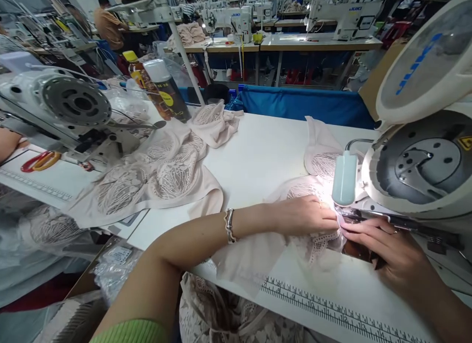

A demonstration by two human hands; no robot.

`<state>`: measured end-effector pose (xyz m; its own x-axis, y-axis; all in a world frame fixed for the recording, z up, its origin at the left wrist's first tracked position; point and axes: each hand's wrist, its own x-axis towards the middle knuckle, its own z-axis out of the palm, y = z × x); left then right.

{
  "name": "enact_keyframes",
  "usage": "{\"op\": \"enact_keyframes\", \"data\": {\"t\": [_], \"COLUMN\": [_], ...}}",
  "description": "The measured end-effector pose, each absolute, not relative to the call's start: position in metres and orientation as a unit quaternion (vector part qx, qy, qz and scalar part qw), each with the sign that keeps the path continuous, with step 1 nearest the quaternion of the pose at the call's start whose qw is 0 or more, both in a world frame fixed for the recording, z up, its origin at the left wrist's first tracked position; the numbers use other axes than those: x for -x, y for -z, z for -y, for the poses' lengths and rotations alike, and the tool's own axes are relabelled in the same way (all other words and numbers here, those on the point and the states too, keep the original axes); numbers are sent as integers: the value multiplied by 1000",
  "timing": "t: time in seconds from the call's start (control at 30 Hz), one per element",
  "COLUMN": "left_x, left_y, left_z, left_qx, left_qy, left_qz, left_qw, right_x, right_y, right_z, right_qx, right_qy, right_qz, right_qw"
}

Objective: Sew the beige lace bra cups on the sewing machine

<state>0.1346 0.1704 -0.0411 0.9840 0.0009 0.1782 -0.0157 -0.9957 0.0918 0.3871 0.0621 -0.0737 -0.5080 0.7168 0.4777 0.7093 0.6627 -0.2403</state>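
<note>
From my remote view, my left hand point(308, 215) presses on the lace garment point(322, 242); my right hand point(400, 252) touches its edge, apparently steadying it under the sewing machine point(429, 166). I cannot tell whether either pinches. Beyond-left, lace pieces point(173, 178) overlap across the worktop point(254, 156), presumably within reach; farther, a spray can point(171, 94) stands.

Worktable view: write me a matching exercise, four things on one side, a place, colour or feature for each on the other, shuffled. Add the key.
Things
1. Scissors
2. Bracelet
3. Spray can
4. Lamp

Places, colours, features
A. White cap and dark body
B. Pale green casing, near the brightly lit lace fabric
C. Around the wrist of the left hand
D. One red handle, one orange

Right pairs: 1-D, 2-C, 3-A, 4-B
</note>
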Motion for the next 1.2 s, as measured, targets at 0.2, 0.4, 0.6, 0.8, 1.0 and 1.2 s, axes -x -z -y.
{"op": "enact_keyframes", "data": {"t": [0.2, 0.4, 0.6, 0.8, 1.0, 1.2], "left_x": [-134, -139, -141, -141, -138, -140], "left_y": [43, 48, 50, 47, 47, 51], "left_z": [-162, -159, -157, -155, -161, -159], "left_qx": [-993, -990, -986, -985, -983, -987], "left_qy": [-114, -140, -152, -146, -183, -157], "left_qz": [-23, -27, -64, -88, -11, -37], "left_qw": [9, 2, -3, -13, -34, -26], "right_x": [-379, -373, -373, -373, -369, -369], "right_y": [63, 59, 57, 60, 58, 61], "right_z": [-59, -61, -60, -58, -59, -60], "right_qx": [419, 404, 416, 430, 405, 406], "right_qy": [26, 20, 38, 60, 83, 69], "right_qz": [864, 867, 867, 868, 873, 872], "right_qw": [277, 291, 273, 239, 258, 265]}}
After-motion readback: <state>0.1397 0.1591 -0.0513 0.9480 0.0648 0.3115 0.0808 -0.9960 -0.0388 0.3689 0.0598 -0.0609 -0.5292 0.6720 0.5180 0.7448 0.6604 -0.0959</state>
